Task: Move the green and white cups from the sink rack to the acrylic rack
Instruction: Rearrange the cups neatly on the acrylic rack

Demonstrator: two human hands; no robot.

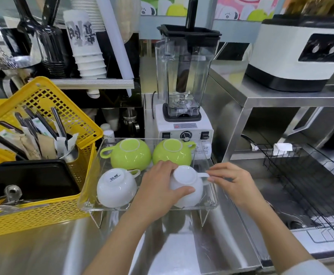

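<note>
Now white cup [188,185] base-up, handle rightward, between left hand [162,187] and pinching right hand [229,179].

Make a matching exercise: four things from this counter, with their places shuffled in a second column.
Things:
1. Green cups
2. Blender
3. Yellow basket
4. Wire sink rack

Places:
A. Left of the acrylic rack
B. Far right, over the sink
C. Back row of the acrylic rack
D. Behind the acrylic rack

Pairs: 1-C, 2-D, 3-A, 4-B
</note>
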